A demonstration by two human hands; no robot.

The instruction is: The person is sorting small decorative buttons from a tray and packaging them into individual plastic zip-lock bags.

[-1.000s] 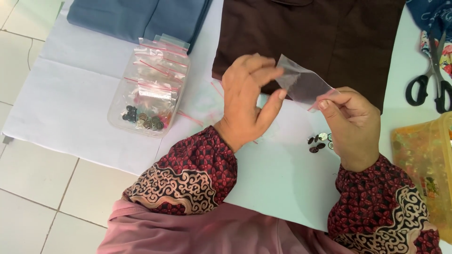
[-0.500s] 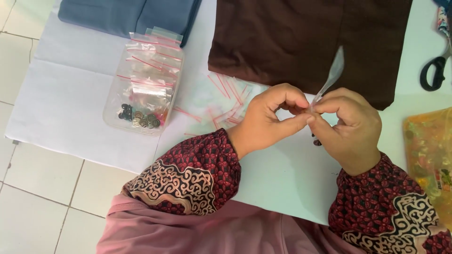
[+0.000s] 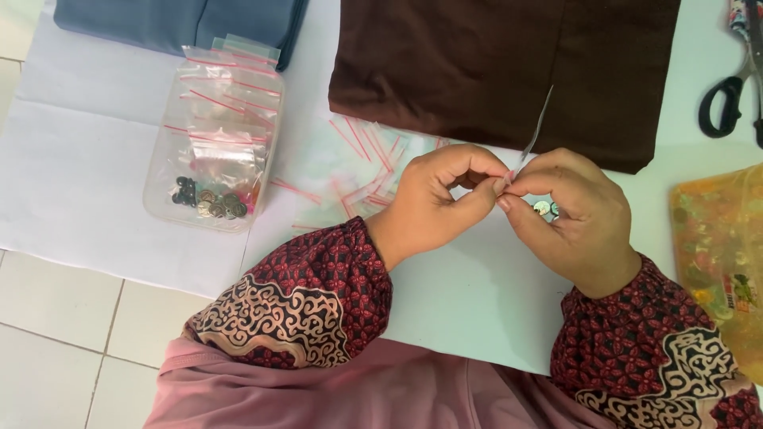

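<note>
Left hand (image 3: 433, 202) and right hand (image 3: 572, 214) meet fingertip to fingertip, both grips pinched tight on lower edge of a small clear zip bag (image 3: 536, 131) standing edge-on over the brown cloth (image 3: 493, 71). Small metal buttons (image 3: 545, 209) lie just under rt fingers. Clear tub (image 3: 214, 143) of bags and buttons sits well to the left on the white sheet (image 3: 71, 183).

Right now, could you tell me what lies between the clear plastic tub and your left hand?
In the head view, loose small zip bags lie on the white sheet between the clear plastic tub and the left hand.
</note>
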